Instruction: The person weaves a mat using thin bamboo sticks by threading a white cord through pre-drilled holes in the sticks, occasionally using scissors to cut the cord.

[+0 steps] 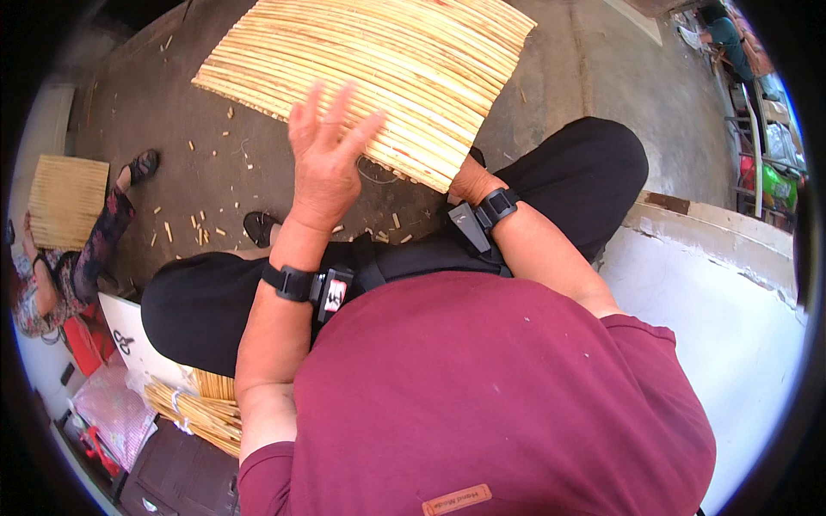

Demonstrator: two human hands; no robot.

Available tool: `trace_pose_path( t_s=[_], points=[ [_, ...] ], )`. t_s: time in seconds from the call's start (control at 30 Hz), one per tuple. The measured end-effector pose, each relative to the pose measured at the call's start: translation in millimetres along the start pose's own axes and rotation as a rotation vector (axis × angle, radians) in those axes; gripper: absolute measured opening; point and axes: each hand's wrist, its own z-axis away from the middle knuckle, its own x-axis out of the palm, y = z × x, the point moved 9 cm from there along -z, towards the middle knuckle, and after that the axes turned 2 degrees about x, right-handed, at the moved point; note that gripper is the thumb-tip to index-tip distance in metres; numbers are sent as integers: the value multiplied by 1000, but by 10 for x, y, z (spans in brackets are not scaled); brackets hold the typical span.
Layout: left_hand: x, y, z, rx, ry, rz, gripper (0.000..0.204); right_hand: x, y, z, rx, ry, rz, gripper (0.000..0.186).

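A stiff mat of straw-coloured stalks point(370, 73), laid side by side in rows, is raised in front of my lap. My left hand point(329, 159) is at its near left edge, fingers spread and slightly blurred, with the tips over the stalks. At the near right corner, my right hand point(471, 179) grips the mat from its edge; most of its fingers are hidden behind it. A thin loop of thread hangs under the near edge, between the hands. Both wrists wear black straps with small devices.
Short cut stalk pieces point(200, 232) litter the dark floor. At left, another person point(64, 267) sits with a similar mat point(69, 199). Scissors point(123, 342) lie on a white surface beside my left leg, near a tied stalk bundle point(202, 417). A shelf point(766, 146) stands far right.
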Motion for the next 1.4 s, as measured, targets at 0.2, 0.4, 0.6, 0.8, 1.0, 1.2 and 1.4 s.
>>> trace_pose_path(
  t_s=[0.2, 0.4, 0.6, 0.8, 1.0, 1.2, 1.4],
  points=[
    [208, -694, 956, -1351, 143, 908, 61, -14, 627, -64, 115, -70, -124, 47],
    [813, -268, 1231, -1574, -165, 1561, 43, 38, 726, -109, 118, -77, 9, 47],
    [785, -324, 1098, -1437, -150, 1560, 28, 85, 403, -65, 10, -171, 168, 45],
    [782, -264, 918, -1349, -145, 1660, 31, 74, 351, -58, -78, -159, 158, 47],
    [795, -252, 878, -1330, -156, 1727, 31, 139, 311, -44, -167, -127, 177, 44],
    [822, -253, 891, -1348, -126, 1736, 32, 202, 371, 6, 102, -120, -349, 40],
    [901, -256, 891, -1327, -167, 1716, 29, 314, 684, 37, 277, -182, -595, 37]
  ],
)
